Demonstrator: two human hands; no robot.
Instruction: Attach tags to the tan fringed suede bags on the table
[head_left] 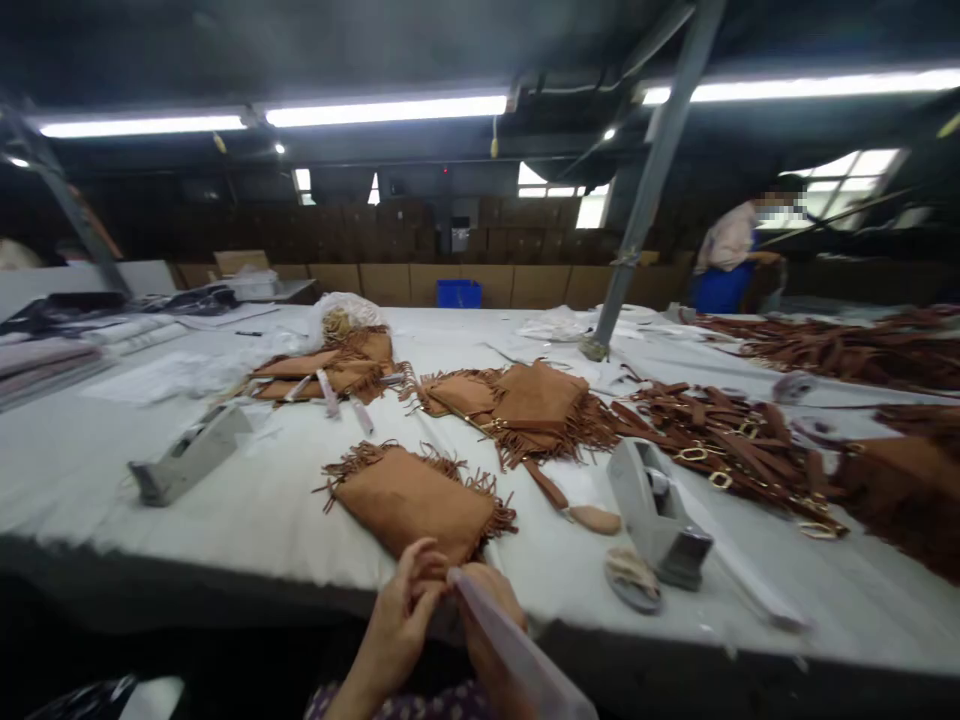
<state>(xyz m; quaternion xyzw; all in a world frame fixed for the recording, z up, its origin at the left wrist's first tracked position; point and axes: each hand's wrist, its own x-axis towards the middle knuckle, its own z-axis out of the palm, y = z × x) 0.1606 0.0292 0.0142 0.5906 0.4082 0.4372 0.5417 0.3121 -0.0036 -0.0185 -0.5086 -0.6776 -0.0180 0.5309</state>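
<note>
One translucent white, flat strip is slanting at six o'clock, the right hand pinching it; the left hand is curling nearly closed, hold unclear. At their eleven, a tan, fringed, suede-like bag is lying flat, presumably for reach.

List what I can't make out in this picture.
Right hand: head view, partly hidden by the pale strip.
Pale strip: head view, lower end cut off by the bottom edge.
Left hand: head view, fingertip contact too small to tell.
Brown pile: head view, cut off by the right edge.
</note>
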